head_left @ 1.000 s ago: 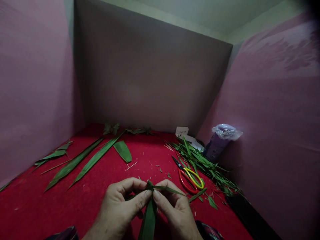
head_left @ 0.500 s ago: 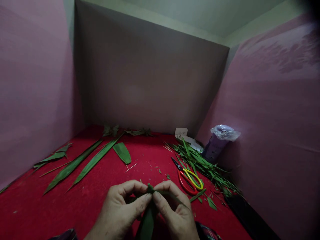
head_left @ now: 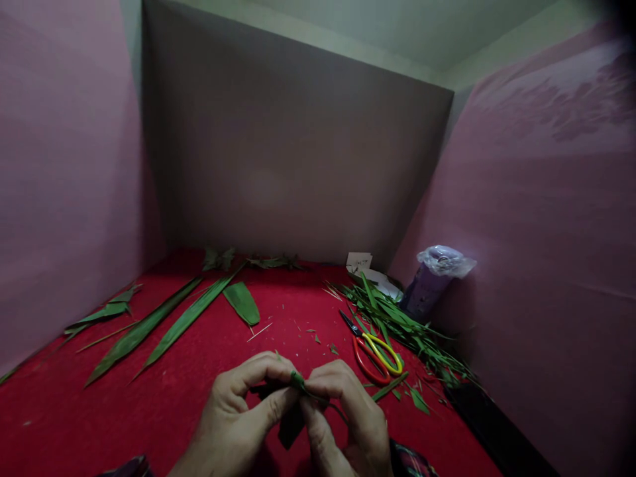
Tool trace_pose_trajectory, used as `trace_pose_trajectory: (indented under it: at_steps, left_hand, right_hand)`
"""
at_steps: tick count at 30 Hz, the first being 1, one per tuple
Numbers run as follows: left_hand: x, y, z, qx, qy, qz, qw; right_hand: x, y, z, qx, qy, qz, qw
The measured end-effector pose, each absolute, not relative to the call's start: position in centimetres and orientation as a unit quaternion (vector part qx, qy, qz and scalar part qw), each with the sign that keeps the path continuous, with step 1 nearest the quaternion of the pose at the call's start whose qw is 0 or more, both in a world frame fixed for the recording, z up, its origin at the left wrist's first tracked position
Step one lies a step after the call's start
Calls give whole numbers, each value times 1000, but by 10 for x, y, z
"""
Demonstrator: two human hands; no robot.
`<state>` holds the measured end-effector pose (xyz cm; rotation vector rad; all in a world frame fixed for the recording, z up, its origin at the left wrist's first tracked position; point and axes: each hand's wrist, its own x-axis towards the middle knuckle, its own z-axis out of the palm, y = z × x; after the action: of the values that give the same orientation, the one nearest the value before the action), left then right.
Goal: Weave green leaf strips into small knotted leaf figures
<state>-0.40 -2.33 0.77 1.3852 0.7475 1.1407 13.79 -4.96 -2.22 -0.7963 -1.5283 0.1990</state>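
Note:
At the front of the red cloth my two hands meet over a folded green leaf point(head_left: 297, 379). My left hand point(head_left: 248, 414) pinches it between thumb and forefinger. Close beside it, my right hand point(head_left: 345, 414) is closed too, its thumb and forefinger on a thin leaf strip point(head_left: 334, 405) that trails from the fold toward the right palm. Below the fingers hangs a dark part of the leaf, partly hidden by the left thumb. To the right of my hands lie scissors point(head_left: 372, 351) with one red and one yellow handle.
Long green leaves point(head_left: 186, 324) and a short broad leaf point(head_left: 242, 303) lie on the left of the red cloth point(head_left: 163, 424). A heap of leaf strips point(head_left: 397, 324) lies right, before a purple bin point(head_left: 427, 285) lined with plastic. Scraps and thin sticks are scattered between. Pink walls flank the sides.
The leaf has turned in my fingers: its broad part no longer points down toward me, and a smaller dark piece shows there. My right thumb has moved lower.

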Motion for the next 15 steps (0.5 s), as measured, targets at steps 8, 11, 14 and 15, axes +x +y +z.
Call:
trace_pose_trajectory:
  at_steps: [8, 11, 14, 15]
  left_hand:
    - [-1, -29, 10, 546, 345, 475, 598]
    - [0, -31, 10, 518, 353, 471, 620]
    - [0, -31, 9, 505, 348, 466, 638]
    - [0, -31, 8, 502, 343, 464, 645]
  right_hand:
    - [136, -51, -24, -379, -644, 135, 651]
    - [135, -53, -23, -400, -637, 155, 640]
    - [135, -54, -20, -402, -643, 158, 633]
    - [135, -54, -20, -400, -644, 159, 633]
